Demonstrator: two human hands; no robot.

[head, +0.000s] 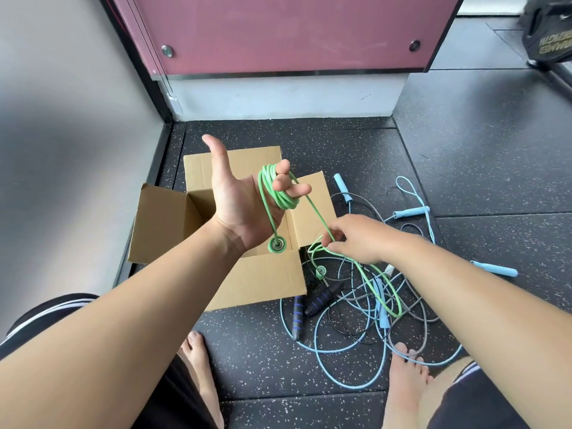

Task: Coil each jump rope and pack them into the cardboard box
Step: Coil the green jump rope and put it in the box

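Head view, person seated over the floor [272, 373], bare feet [405, 376] nearest the camera. Just beyond the feet lies a loose tangle of uncoiled ropes: the blue ropes [340, 348] and a black rope [315, 300] with purple-banded handles, beside the box's front flap. Above this tangle the right hand [356, 239] pinches the free run of the green rope [278, 193] between thumb and fingertips; the slack below it hangs in a long loop over the tangle. The left hand [238, 199] is raised palm-up over the cardboard box [257, 280], thumb spread wide, its fingers curled with several turns of green rope wound round them (one end fitting dangles below the palm). The box stands with its flaps out; little of its inside shows, and no rope is seen there. Step in hand, as judged: winding the green rope, roughly half coiled. To do it well, the right hand should feed each turn under light, even tension, lifting the slack clear of the blue ropes so it does not snag, and the left fingers should keep the turns level. Farthest back, a pink panel [278, 32].
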